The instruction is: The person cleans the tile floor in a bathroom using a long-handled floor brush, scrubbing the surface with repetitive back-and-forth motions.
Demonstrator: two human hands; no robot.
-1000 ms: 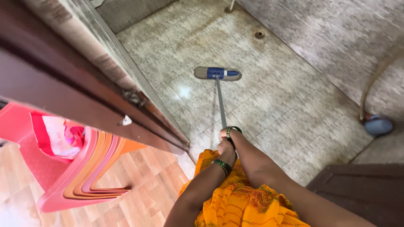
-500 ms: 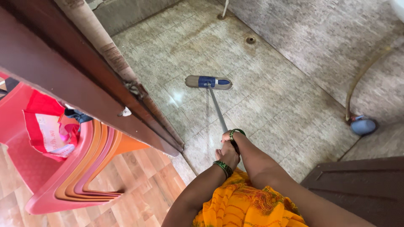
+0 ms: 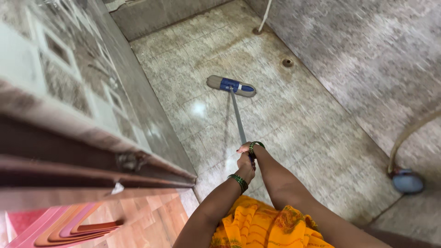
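A flat mop with a blue and grey head (image 3: 231, 86) lies on the tiled floor, its thin metal handle (image 3: 238, 118) running back toward me. My left hand (image 3: 246, 169), a green bangle at its wrist, grips the near end of the handle. Just above it my right hand (image 3: 246, 149), also with green bangles, closes around the same handle. Both arms reach out over my orange patterned garment (image 3: 264, 227).
A dark wooden door (image 3: 69, 151) stands at the left beside a tiled wall. Stacked red and orange plastic chairs (image 3: 69, 227) sit at the lower left. A floor drain (image 3: 287, 62), a white pipe (image 3: 265, 16) and a hose with a blue fitting (image 3: 408, 180) are on the right.
The mop head has slid farther away across the floor and my arms have stretched forward. The view has shifted, so less of the chairs shows.
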